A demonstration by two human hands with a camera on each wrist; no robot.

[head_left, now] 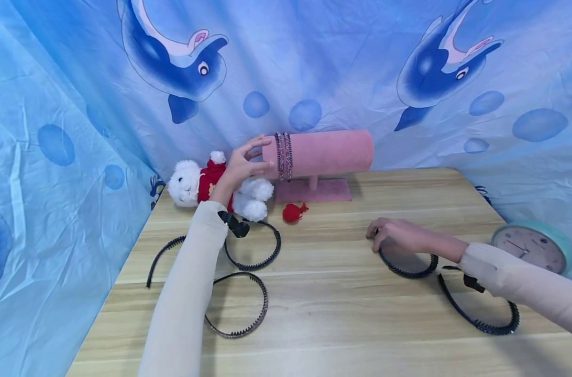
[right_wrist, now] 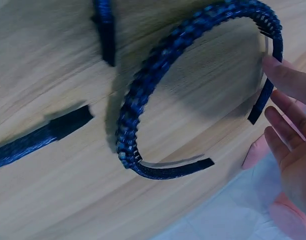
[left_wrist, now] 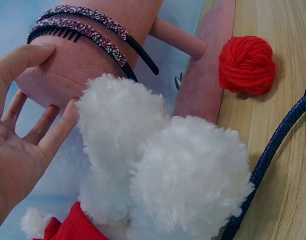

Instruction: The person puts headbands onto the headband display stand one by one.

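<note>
My left hand (head_left: pixel 241 166) touches the left end of a pink padded roll stand (head_left: pixel 330 152), thumb on its front and fingers fairly straight at its end. Two glittery pink-and-silver headbands (left_wrist: pixel 80 27) with comb teeth sit around the roll near that thumb. Over on the right, my right hand (head_left: pixel 399 235) pinches one arm of a dark blue beaded headband (right_wrist: pixel 158 75) between thumb and fingers. Its curve faces toward the front of the wooden table (head_left: pixel 323 314). Another dark headband (head_left: pixel 491 327) lies just in front of it, partly hidden by the right sleeve.
A white plush toy (head_left: pixel 184 183) in red lies behind the left forearm. Beside the stand's base is a red yarn ball (head_left: pixel 293 212). Several headbands, including a toothed one (head_left: pixel 264 309), lie at the left. A mint-green clock (head_left: pixel 531 248) stands at the right edge.
</note>
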